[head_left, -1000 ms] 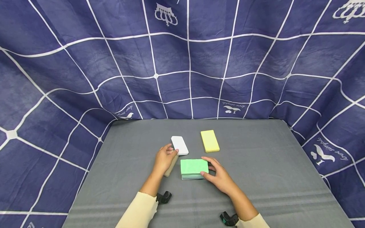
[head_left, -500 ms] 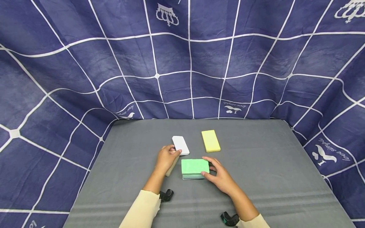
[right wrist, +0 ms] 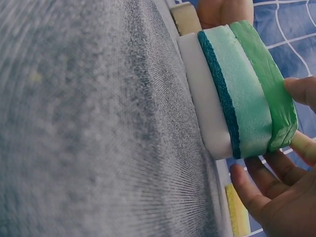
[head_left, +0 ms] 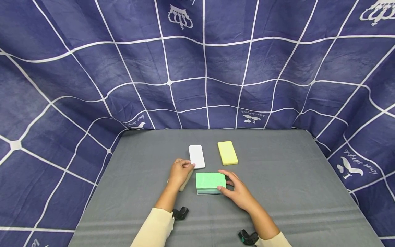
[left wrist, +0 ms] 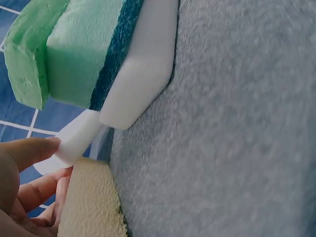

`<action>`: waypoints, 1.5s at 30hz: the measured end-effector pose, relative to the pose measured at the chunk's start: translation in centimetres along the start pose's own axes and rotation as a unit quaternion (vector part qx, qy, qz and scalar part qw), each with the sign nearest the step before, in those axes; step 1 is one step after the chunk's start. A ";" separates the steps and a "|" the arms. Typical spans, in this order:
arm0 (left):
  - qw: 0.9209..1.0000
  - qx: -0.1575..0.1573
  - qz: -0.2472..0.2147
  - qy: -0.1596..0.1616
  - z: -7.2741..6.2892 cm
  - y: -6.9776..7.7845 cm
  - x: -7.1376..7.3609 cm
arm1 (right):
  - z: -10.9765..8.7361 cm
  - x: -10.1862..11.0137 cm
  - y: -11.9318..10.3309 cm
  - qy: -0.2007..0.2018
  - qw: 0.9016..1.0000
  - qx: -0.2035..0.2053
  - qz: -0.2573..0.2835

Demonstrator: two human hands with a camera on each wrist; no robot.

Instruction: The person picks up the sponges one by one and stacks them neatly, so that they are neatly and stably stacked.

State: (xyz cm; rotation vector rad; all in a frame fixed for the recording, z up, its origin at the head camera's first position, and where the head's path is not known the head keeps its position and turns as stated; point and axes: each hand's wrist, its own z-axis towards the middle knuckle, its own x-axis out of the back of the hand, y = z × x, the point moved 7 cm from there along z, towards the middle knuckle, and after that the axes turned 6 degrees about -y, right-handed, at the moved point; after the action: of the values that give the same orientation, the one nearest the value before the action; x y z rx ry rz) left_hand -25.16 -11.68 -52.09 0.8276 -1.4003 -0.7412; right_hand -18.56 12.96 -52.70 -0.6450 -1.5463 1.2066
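At the near end of a flat white sponge (head_left: pixel 197 156), my left hand (head_left: pixel 178 173) pinches it between thumb and fingers; the left wrist view shows its lower end tilted between them. A beige sponge (left wrist: pixel 94 202) lies under that hand, partly hidden in the head view. To the right stands a stack: a white block (right wrist: pixel 205 98) at the bottom, a teal sponge with a dark scouring layer (right wrist: pixel 237 94) on it, and a bright green sponge (head_left: pixel 211 180) on top. My right hand (head_left: pixel 236 188) holds the green sponge at its right end, thumb on the near side, fingers on the far side.
A yellow sponge (head_left: pixel 227 153) lies flat behind the stack. Grey cloth (head_left: pixel 277 164) covers the table, and a blue curtain with white grid lines (head_left: pixel 228 61) rises at its back and sides. Dark wrist cameras (head_left: pixel 180 213) sit on both wrists.
The white sponge has turned, so its far end points more straight away and lies slightly farther back. My left hand has shifted slightly with it; the right hand and stack look unchanged.
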 end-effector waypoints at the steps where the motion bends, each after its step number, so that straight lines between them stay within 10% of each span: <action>1: 1.000 0.002 -0.005 0.001 0.0 -0.1 0.0 | 0.0 0.0 0.0 0.000 1.000 0.002 -0.001; 14: 0.993 0.055 -0.103 -0.027 0.1 -0.6 -0.1 | 0.0 0.0 -0.2 0.000 1.000 0.002 -0.008; 23: 0.970 0.083 -0.228 -0.034 0.2 -1.1 0.0 | 0.1 0.0 0.0 0.000 1.000 0.002 0.001; 45: 0.949 0.038 -0.312 -0.026 -2.0 1.7 2.7 | 0.1 0.0 -0.1 0.002 1.000 0.010 0.001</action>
State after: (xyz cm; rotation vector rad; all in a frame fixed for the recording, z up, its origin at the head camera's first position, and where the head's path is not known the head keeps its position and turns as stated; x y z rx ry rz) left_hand -23.12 -12.95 -49.16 1.3485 -1.2173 -1.1996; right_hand -18.67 12.84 -52.57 -0.6364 -1.5278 1.2201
